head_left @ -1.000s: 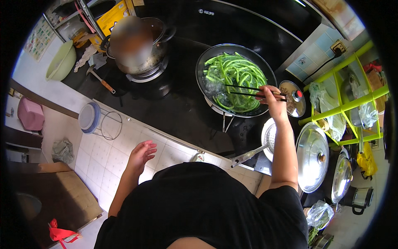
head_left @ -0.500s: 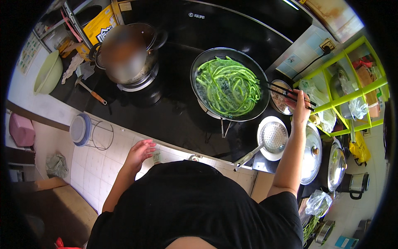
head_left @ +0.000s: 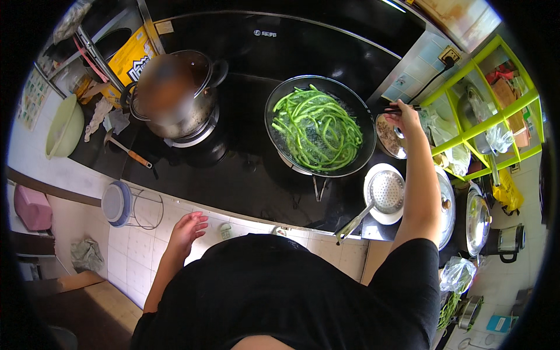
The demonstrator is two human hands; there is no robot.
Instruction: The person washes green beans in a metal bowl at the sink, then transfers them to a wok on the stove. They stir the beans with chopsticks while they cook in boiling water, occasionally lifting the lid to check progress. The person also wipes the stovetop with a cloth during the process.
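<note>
Long green beans [head_left: 315, 128] lie coiled in bubbling liquid inside a dark round pan [head_left: 269, 125] on the black cooktop. My right hand [head_left: 405, 119] is closed around dark chopsticks [head_left: 411, 107], just right of the pan's rim. Beneath that hand stands a bowl with brownish, crumbly contents [head_left: 387, 135]. My left hand [head_left: 188, 232] hovers in front of the counter's edge with its fingers apart, holding nothing. A perforated skimmer [head_left: 387, 191] rests over a white oval dish [head_left: 374, 175] near my right forearm.
A two-handled pot [head_left: 201, 111] with a blurred top stands on the left burner. A wooden-handled utensil [head_left: 131, 150] and a pale green basin [head_left: 67, 128] lie farther left. At right are a green shelf [head_left: 466, 137], glass lids [head_left: 447, 204] and a blender jug [head_left: 510, 240].
My right hand has moved up and slightly left with the chopsticks, away from over the pan's right side. My left hand has shifted slightly left and down. The view has tilted a little.
</note>
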